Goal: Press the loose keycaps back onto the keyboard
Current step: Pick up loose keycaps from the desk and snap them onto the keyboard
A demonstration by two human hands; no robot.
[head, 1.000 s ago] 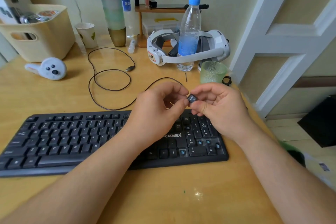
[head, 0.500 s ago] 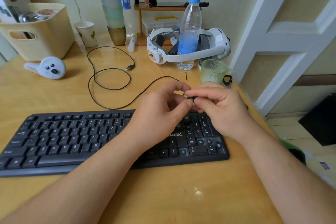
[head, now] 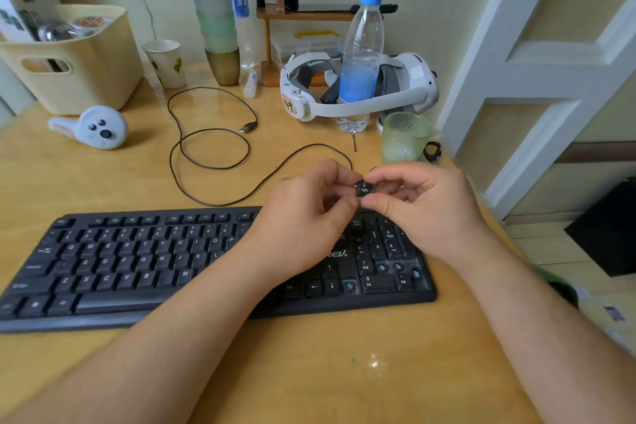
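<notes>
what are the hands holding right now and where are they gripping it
A keycap marked 3, pinched by its edges between the fingers of the left hand and right hand, above the keyboard.

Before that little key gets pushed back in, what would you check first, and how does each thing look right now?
1. Keycap legend readable: ok, it shows 3 and PgDn, facing the camera.
2. Hold on it: ok, left hand and right hand both pinch it above the keyboard.
3. Matching slot free: ok, open switches with blue stems sit right of the 1 key.
4. Exactly which open slot is the 3: cannot tell for sure.
5. Path down: not ok yet, both hands hover over the number pad.
6. Green cup stands clear of the work: ok.
</notes>
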